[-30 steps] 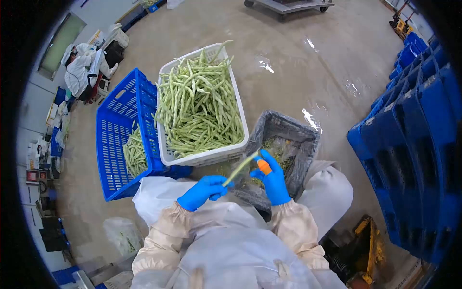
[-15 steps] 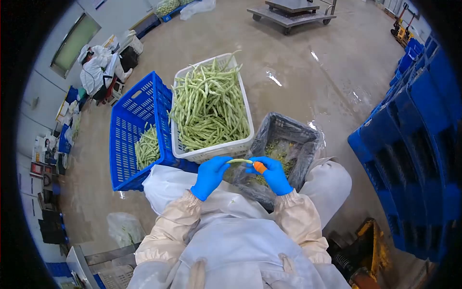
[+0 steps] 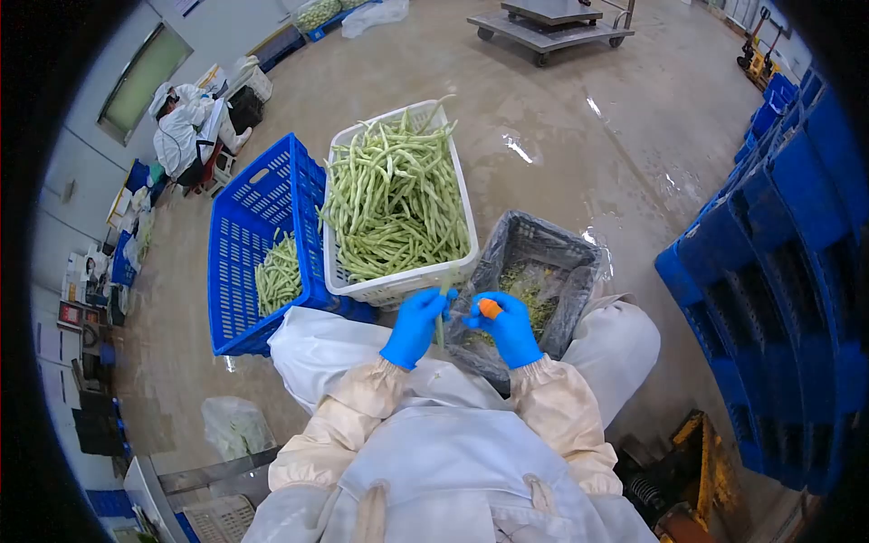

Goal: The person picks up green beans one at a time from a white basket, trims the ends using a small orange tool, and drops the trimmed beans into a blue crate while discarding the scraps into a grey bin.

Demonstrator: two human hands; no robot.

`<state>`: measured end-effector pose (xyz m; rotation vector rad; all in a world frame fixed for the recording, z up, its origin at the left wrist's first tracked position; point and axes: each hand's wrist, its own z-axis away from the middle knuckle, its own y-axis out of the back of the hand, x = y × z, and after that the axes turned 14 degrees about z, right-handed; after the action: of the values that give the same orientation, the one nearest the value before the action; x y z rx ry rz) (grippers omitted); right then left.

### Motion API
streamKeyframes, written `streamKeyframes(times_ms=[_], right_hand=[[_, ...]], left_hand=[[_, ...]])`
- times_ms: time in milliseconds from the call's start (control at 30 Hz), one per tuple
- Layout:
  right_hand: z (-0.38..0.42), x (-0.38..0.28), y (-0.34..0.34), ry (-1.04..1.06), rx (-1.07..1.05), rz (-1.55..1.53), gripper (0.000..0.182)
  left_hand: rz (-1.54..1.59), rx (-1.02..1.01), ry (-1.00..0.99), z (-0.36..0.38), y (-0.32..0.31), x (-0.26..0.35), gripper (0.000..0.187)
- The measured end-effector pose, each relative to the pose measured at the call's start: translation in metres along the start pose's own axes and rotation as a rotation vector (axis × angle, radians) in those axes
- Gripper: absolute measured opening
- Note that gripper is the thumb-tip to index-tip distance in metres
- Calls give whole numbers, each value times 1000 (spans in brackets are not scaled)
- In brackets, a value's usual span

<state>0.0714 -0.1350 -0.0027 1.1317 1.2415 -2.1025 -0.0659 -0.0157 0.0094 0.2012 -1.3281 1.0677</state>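
My left hand [image 3: 416, 328], in a blue glove, is closed on a green bean [image 3: 444, 317] that stands nearly upright and is blurred. Just to the right, my right hand [image 3: 503, 328] has its fingers pressed together, with an orange cover [image 3: 490, 309] on one of them; whether it holds anything is too small to tell. A white basket [image 3: 464, 185] heaped with long beans [image 3: 394, 199] is in front of me. Beside it on the left, a blue crate [image 3: 249, 199] contains more beans [image 3: 278, 276]. Below my right hand, a crate lined with dark plastic [image 3: 575, 249] has small green scraps [image 3: 529, 294] inside.
Stacked blue pallets [image 3: 778, 290] line the right side. A yellow metal machine part [image 3: 701, 462] lies at the lower right. A metal cart [image 3: 548, 36] stands ahead. A seated person in white [image 3: 186, 131] is at the upper left, and a plastic bag [image 3: 235, 425] at the lower left.
The bean has turned from lying level between both hands to nearly upright in my left hand. My left hand has moved right, and my right hand no longer touches the bean.
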Motion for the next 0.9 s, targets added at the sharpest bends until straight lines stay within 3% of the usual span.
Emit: streamKeyframes(times_ms=[33,100,167,200,267,300,367,400,633,900], right_hand=[[-4,8,8,-33,101,152,17],[-9,17,25,-67,200,304,17],[-12,15,35,-84,355,1127,18],[-11,16,31,-82,355,1130,18],[-8,24,20,445,148,765,21],[-3,17,12,446,146,766,21],[9,-5,-6,-113,-180,182,28],[8,0,-6,-134,-254,122,31],[3,16,-4,-132,-261,134,26],[1,22,-11,-233,-152,-76,24]], left_hand=[[2,0,1,-4,-3,5,23],[649,-69,6,-19,-11,21,32],[679,-31,1,-28,-18,35,38],[691,-69,-36,-35,-18,37,38],[708,-100,-89,-45,-19,38,36],[709,-100,-91,-48,-22,37,36],[644,-6,-189,-51,-27,35,36],[645,-6,-190,-53,-27,33,36],[670,-7,-189,-52,-29,22,41],[557,117,-201,-51,-17,12,46]])
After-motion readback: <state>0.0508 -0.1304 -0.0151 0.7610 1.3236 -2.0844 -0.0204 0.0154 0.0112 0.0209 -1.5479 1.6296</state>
